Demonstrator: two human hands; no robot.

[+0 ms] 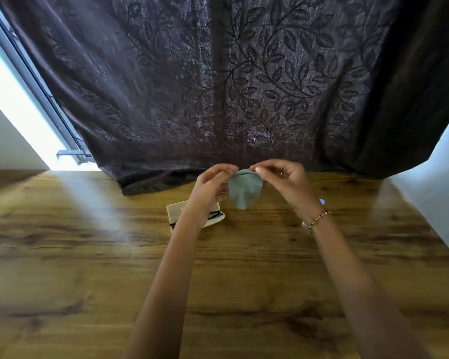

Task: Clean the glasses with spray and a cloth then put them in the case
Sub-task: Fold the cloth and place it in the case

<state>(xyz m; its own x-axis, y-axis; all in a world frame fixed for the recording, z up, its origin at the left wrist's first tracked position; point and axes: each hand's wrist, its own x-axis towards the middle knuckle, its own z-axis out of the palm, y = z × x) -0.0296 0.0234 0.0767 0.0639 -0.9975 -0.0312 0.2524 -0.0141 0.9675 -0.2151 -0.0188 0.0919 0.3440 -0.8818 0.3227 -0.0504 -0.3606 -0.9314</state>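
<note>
A small grey-green cloth (245, 189) hangs in the air above the far middle of the wooden table (88, 255). My left hand (213, 185) pinches its upper left edge and my right hand (283, 181) pinches its upper right edge. Below my left wrist lies an open cream glasses case (174, 209) on the table. Dark-framed glasses (217, 215) lie in or on it, mostly hidden by my forearm. A small pale blue thing (322, 202) peeks out behind my right wrist; I cannot tell what it is.
A dark brown curtain with a leaf pattern (218, 86) hangs behind the table and its hem rests on the far edge. A bright window and its frame (36, 99) are at the left. A white wall (441, 164) stands at the right.
</note>
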